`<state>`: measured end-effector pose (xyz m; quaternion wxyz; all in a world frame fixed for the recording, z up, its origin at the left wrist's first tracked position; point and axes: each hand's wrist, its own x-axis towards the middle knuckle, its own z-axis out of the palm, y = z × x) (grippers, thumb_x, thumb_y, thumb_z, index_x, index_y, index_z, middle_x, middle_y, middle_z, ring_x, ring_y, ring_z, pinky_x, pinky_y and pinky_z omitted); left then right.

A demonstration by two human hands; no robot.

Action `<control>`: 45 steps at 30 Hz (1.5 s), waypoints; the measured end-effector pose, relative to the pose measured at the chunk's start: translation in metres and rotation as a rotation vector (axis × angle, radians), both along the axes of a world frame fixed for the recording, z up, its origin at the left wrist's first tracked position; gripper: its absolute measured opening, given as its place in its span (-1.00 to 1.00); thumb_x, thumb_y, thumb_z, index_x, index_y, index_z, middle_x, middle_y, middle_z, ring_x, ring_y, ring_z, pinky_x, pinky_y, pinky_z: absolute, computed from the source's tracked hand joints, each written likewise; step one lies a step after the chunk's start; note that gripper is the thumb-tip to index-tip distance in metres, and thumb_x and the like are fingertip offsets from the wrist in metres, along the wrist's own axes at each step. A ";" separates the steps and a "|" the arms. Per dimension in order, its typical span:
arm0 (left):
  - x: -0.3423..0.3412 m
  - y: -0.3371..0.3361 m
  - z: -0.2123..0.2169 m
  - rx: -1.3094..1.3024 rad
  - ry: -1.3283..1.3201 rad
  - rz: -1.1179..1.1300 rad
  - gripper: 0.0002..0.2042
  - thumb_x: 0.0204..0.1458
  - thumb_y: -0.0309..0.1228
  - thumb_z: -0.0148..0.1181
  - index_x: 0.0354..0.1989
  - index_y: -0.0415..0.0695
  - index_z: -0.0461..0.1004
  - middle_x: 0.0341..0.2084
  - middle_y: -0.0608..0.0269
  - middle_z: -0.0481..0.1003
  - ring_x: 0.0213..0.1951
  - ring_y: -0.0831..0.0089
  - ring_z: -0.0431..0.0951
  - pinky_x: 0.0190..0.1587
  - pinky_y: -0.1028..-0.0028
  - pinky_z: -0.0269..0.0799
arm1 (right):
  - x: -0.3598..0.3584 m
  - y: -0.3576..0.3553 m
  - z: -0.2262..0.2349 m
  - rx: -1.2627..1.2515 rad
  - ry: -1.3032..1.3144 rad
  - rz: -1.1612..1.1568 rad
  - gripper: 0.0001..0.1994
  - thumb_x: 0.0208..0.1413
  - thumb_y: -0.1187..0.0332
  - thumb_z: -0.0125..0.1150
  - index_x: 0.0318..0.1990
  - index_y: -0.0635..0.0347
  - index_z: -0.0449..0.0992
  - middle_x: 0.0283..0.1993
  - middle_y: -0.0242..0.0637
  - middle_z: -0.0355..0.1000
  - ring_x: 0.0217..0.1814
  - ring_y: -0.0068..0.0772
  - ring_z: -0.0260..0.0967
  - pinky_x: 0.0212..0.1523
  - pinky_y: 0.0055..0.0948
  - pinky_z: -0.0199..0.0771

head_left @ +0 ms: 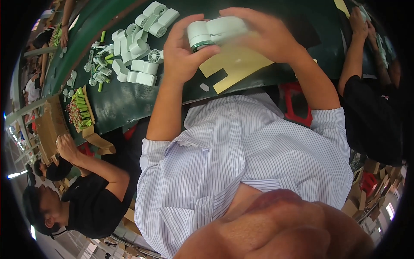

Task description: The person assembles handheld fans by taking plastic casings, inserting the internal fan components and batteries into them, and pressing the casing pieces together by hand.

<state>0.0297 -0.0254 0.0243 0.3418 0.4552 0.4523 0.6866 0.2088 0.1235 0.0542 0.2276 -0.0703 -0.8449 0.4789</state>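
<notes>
Above the table, I hold up a pale mint plastic fan housing (222, 31), rounded at its ends and with a darker green rim low on its left end. My left hand (177, 54) wraps that left end, with the thumb across the front below it. At the other end my right hand (269, 36) grips the housing from above and behind; its fingers are smeared by motion. Beneath lies a yellow sheet (241, 67) with a dark notch in its edge. A small pale oval piece (205, 87) rests near the table's front edge.
Several similar housings (142, 47) are heaped on the green table (125, 97) to the left, beside small parts with green cylinders (100, 71). A carton of green cylinders (81, 108) stands further left. Co-workers in black sit left (95, 203) and right (371, 116).
</notes>
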 end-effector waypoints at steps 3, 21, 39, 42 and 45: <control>-0.008 -0.001 0.005 -0.045 0.259 0.053 -0.37 -0.22 -0.53 0.53 0.11 -0.27 0.41 -0.09 0.18 0.49 -0.06 0.38 0.52 0.01 0.43 0.46 | 0.003 0.000 -0.005 0.111 0.023 -0.014 -0.44 0.08 0.38 0.35 0.27 0.06 0.37 0.10 -0.19 0.49 0.04 -0.25 0.51 0.09 -0.36 0.51; 0.002 -0.005 0.022 -0.079 0.649 0.216 -0.49 -0.28 -0.42 0.55 -0.06 -0.13 0.53 -0.17 0.18 0.57 -0.16 0.27 0.59 -0.09 0.41 0.51 | 0.007 0.009 -0.012 0.289 0.110 0.037 -0.48 0.10 0.28 0.32 0.24 0.10 0.38 0.14 -0.16 0.46 0.11 -0.12 0.47 0.08 -0.32 0.50; 0.002 -0.002 0.016 -0.052 0.612 0.140 -0.42 -0.23 -0.49 0.53 0.05 -0.19 0.45 -0.05 0.14 0.53 -0.03 0.31 0.54 0.05 0.38 0.47 | 0.011 0.001 -0.010 -0.004 0.105 0.126 -0.49 0.17 0.47 0.21 0.29 0.19 0.30 0.21 -0.19 0.38 0.20 -0.27 0.40 0.19 -0.36 0.43; 0.005 0.001 0.016 -0.018 0.658 0.211 -0.44 -0.28 -0.36 0.57 -0.02 -0.11 0.51 -0.13 0.21 0.57 -0.12 0.27 0.58 -0.05 0.39 0.50 | 0.010 0.000 -0.013 -0.197 0.131 0.151 -0.53 0.17 0.46 0.08 0.25 0.32 0.31 0.24 -0.14 0.37 0.24 -0.28 0.36 0.26 -0.33 0.35; 0.005 0.000 0.020 -0.026 0.688 0.222 -0.45 -0.29 -0.36 0.57 -0.03 -0.10 0.52 -0.16 0.22 0.58 -0.15 0.28 0.59 -0.07 0.39 0.51 | 0.011 0.001 -0.015 -0.349 0.121 0.167 -0.51 0.16 0.51 0.20 0.27 0.23 0.32 0.18 -0.17 0.38 0.21 -0.31 0.38 0.21 -0.39 0.41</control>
